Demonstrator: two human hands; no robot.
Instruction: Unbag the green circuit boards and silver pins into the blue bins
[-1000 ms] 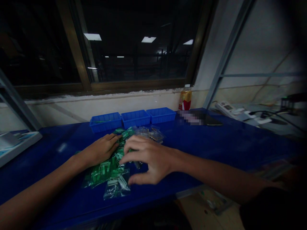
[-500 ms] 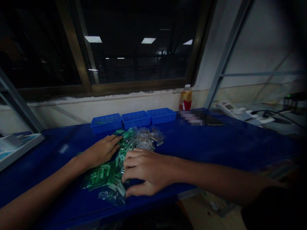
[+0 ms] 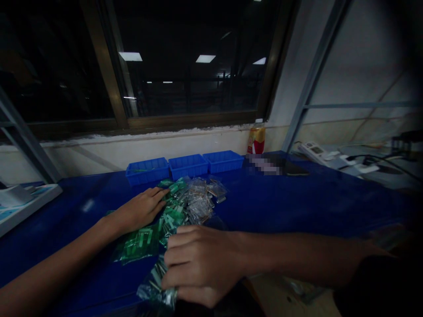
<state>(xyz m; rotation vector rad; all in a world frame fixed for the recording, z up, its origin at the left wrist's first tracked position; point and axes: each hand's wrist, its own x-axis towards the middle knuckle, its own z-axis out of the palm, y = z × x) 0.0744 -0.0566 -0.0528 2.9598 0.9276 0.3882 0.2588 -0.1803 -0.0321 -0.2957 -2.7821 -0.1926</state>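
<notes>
Green plastic bags of slim pieces are spreading across a blue table at the centre-left of the frame, as seen in the head view, where we are working with both bare hands. Our left hand, left of centre, is lying over the green bags with its fingers together and loosely bent, its grip open and closing on nothing that we are able to see. Our right hand, at lower centre, is curling its fingers and thumb closed on a clear bag of pale, slender pieces, which is showing beside the fingertips near the table's front edge; the fingertips themselves are partly hidden. Clear packets are lying in a heap at mid-frame, touching the green bags. Behind the heap, three blue trays are standing in a row by the wall. Right of the trays, a red and yellow package is standing upright, and a dark flat object is lying nearby. Power strips are sitting at far left and at right.
</notes>
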